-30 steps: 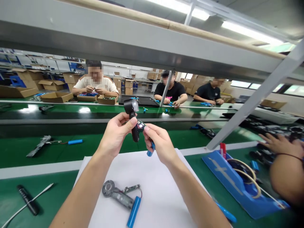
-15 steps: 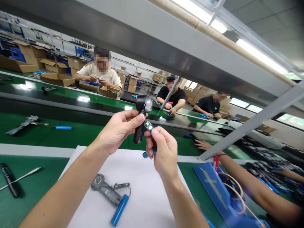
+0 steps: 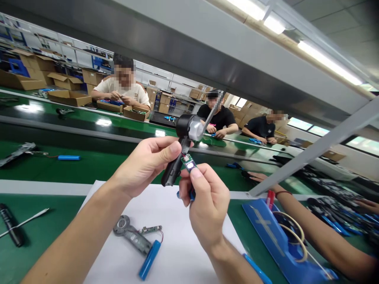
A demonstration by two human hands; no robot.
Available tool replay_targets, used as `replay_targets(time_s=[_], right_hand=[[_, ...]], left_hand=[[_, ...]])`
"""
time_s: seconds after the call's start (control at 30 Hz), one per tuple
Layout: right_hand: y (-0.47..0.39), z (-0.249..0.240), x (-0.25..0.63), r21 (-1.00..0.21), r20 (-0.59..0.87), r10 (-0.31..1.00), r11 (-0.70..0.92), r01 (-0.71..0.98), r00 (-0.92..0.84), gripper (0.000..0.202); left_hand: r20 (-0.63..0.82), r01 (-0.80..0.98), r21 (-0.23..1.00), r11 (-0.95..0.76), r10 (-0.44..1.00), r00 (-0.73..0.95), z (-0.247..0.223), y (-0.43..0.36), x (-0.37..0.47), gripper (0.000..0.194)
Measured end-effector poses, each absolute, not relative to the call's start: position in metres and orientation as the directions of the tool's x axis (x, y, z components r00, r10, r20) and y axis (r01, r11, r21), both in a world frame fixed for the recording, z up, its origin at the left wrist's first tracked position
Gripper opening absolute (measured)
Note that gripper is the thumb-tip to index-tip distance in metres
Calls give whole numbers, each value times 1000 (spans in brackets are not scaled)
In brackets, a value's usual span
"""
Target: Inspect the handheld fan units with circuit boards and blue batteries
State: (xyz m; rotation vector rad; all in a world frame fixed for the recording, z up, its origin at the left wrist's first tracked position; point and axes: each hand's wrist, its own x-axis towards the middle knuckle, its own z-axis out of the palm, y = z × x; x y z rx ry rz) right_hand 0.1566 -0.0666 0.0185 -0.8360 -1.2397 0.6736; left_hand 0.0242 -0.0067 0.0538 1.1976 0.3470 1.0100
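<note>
My left hand is closed on a black handheld device with a round head and a clear dome, tilted with the head up and to the right. Pinched in my right hand is a small green circuit board with a bright white patch, held close against the device's handle. A blue cylindrical battery shows partly under the right fingers. Below, on white paper, lies a grey shell with a ring-shaped end. Beside it are another circuit board and a wired blue battery.
A blue tape dispenser stands at the right, near another person's arm and piled parts. A black pen-like tool and white cable lie left. Another grey shell rests behind. Several co-workers sit across the green line; a metal strut slants at right.
Both hands have shifted slightly to the right in view. The device has come nearer and tilts more, its head moving right. More of the board's bright patch shows; the blue battery is more hidden.
</note>
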Motion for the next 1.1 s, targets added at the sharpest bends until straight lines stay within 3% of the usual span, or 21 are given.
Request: replay_targets(time_s=[1.1], right_hand=[[-68, 21, 157, -837, 540, 823, 547, 10, 175, 26]], left_hand=[[261, -475, 879, 43, 791, 554, 54, -6, 24, 41]])
